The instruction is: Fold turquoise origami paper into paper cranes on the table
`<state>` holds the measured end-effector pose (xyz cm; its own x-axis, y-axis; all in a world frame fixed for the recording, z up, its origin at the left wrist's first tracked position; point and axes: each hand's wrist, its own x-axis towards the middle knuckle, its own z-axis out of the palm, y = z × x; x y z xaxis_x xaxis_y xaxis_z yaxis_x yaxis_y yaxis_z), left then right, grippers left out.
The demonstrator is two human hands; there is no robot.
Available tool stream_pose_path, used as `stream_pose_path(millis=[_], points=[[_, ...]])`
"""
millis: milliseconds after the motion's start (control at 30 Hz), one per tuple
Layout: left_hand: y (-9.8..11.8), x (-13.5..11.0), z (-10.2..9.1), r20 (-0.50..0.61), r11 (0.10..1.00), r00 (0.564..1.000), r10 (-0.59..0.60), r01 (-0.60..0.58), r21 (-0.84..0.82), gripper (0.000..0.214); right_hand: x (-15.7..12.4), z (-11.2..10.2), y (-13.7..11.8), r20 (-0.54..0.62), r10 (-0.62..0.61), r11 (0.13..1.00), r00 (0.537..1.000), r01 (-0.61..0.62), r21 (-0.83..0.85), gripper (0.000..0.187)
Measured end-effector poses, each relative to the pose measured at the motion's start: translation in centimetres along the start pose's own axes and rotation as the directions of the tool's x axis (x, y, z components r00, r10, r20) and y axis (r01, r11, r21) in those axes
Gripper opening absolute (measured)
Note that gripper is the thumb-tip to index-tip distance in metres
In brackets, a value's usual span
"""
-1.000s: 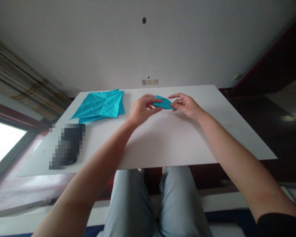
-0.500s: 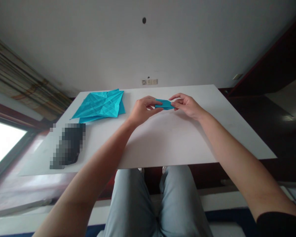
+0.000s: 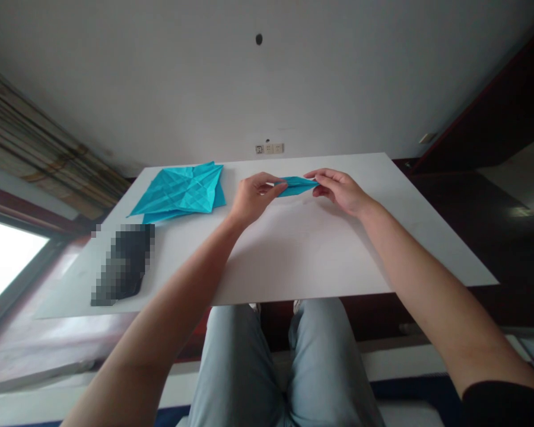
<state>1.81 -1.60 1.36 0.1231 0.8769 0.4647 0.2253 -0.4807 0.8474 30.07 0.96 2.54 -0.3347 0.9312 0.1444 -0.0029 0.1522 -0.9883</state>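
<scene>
A small piece of folded blue paper is held between my two hands, above the far middle of the white table. My left hand pinches its left end, thumb on the near side and fingers behind. At the paper's right tip, the thumb and fingers of my right hand are closed. The paper looks narrow and layered, with a pointed right end; parts of it are hidden behind my fingers.
Creased blue sheets lie stacked at the table's far left. Nearer on that side is a dark, pixelated object. The white table ends just in front of my knees. Wall sockets sit beyond its far edge.
The folded paper has turned and opened out a little, showing more of a long crease. My left thumb has moved onto its near face, and my right fingers have shifted their pinch.
</scene>
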Motion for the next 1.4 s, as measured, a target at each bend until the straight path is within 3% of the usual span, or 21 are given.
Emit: stream_pose_path(millis=[200, 667, 800, 933, 1100, 1300, 1400], points=[[0.0, -0.1, 0.0, -0.030, 1.000, 1.000, 0.003, -0.003, -0.017, 0.049, -0.4, 1.0, -0.6, 0.066, -0.002, 1.000, 0.998, 0.002, 0.002, 0.074], [-1.1, -0.4, 1.6, 0.094, 0.993, 0.994, -0.054, 0.064, -0.101, 0.050, 0.1, 1.6, 0.3, -0.076, -0.156, 0.977, 0.985, 0.143, -0.161, 0.061], [-1.5, -0.5, 2.2, 0.089, 0.979, 0.990, -0.112, 0.125, -0.162, 0.055, -0.1, 2.0, 0.5, 0.008, -0.108, 0.974, 0.994, 0.107, -0.200, 0.061], [-1.9, -0.7, 2.7, 0.101, 0.947, 0.984, -0.150, 0.172, -0.272, 0.063, -0.2, 2.5, 0.8, 0.080, -0.078, 0.987, 0.994, 0.089, -0.137, 0.061], [-1.7, -0.9, 2.9, 0.140, 0.902, 0.975, -0.170, 0.212, -0.376, 0.071, -0.2, 2.8, 0.8, 0.045, -0.091, 0.991, 0.995, 0.095, -0.094, 0.061], [-0.7, -1.2, 2.8, 0.234, 0.897, 0.966, -0.113, 0.201, -0.394, 0.074, -0.2, 2.9, 0.6, -0.002, -0.123, 0.986, 0.992, 0.122, -0.113, 0.070], [-0.7, -1.1, 2.9, 0.223, 0.895, 0.969, -0.108, 0.193, -0.403, 0.076, -0.5, 2.9, 0.6, -0.038, -0.137, 0.983, 0.990, 0.131, -0.129, 0.078]])
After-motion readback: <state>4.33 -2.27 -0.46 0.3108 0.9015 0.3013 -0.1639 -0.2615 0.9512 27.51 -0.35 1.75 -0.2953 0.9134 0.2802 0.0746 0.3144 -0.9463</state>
